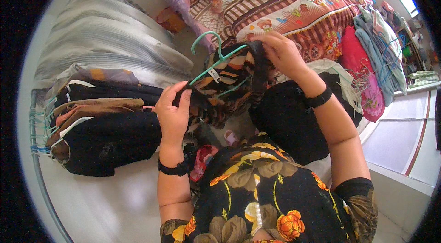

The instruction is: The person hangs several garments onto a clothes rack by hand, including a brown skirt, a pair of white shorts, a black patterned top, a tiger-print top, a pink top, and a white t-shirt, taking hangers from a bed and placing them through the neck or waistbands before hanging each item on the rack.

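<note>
A green plastic clothes hanger (221, 59) sits inside the neck of a brown, black and tan patterned garment (227, 93), its hook pointing away from me. My left hand (173, 112) pinches the garment's shoulder at the hanger's left end, thumb and fingers closed on the cloth. At the other shoulder, my right hand (280, 53) holds the dark edge of the fabric near the hanger's right tip. A small white tag (214, 75) with writing hangs below the hanger bar. The lower part of the garment bunches and hangs down in front of me.
On the left, several garments, including a black shirt (113, 139), hang from a metal rail (38, 170). Behind them is a grey-white draped cloth (113, 32). A bed with a patterned cover (275, 5) lies ahead. To the right are a large bag of black clothes (289, 122) and a pink bolster (360, 77).
</note>
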### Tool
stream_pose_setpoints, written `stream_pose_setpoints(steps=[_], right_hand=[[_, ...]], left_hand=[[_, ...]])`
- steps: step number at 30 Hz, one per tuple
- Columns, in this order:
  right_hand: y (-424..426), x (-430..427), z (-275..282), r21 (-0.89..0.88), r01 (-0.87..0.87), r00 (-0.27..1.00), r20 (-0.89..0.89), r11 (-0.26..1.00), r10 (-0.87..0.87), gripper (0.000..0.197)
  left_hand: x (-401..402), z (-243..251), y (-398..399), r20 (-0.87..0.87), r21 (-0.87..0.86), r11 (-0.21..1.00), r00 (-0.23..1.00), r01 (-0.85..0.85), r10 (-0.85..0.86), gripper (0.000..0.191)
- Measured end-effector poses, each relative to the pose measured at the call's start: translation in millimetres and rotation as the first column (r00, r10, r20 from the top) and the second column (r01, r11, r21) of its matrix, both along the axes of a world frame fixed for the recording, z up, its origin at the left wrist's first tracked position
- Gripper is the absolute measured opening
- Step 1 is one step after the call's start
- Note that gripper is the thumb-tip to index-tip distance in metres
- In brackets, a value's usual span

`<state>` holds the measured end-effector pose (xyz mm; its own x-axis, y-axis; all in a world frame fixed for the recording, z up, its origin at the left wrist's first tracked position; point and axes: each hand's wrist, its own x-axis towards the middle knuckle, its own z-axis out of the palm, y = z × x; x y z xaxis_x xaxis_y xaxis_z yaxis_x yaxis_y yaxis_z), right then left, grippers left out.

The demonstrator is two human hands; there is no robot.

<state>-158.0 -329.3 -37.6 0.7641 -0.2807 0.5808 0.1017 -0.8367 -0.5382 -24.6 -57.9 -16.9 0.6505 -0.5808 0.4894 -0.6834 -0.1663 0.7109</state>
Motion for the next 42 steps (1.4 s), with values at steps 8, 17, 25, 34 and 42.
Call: stream_pose_setpoints(steps=[8,17,25,34,42], right_hand=[[35.1,9.4,50.7,-0.078,-0.117,0.992,0.044,0.990,0.120,0.027],[36.2,25.7,39.3,-0.136,-0.231,0.973,-0.059,0.963,0.225,0.015],[35.1,24.4,40.0,0.097,-0.148,0.987,-0.045,0.984,0.153,0.013],[45.4,20.2,46.3,0.274,-0.196,0.971,-0.079,0.942,0.225,0.013],[52.2,23.8,45.2,0.193,-0.157,0.983,-0.069,0.969,0.173,0.012]], left_hand=[[-2.4,0.0,-4.1,-0.083,0.044,0.998,0.996,0.047,-0.043,0.016],[6.7,-5.4,3.6,0.043,0.024,0.999,0.998,-0.037,0.036,0.017],[-0.3,18.1,12.6,0.441,0.155,0.988,0.895,0.004,-0.073,0.018],[13.9,4.5,8.1,0.368,0.038,0.991,0.923,-0.131,0.108,0.023],[10.6,2.7,8.2,0.293,-0.089,0.993,0.951,-0.074,0.097,0.018]])
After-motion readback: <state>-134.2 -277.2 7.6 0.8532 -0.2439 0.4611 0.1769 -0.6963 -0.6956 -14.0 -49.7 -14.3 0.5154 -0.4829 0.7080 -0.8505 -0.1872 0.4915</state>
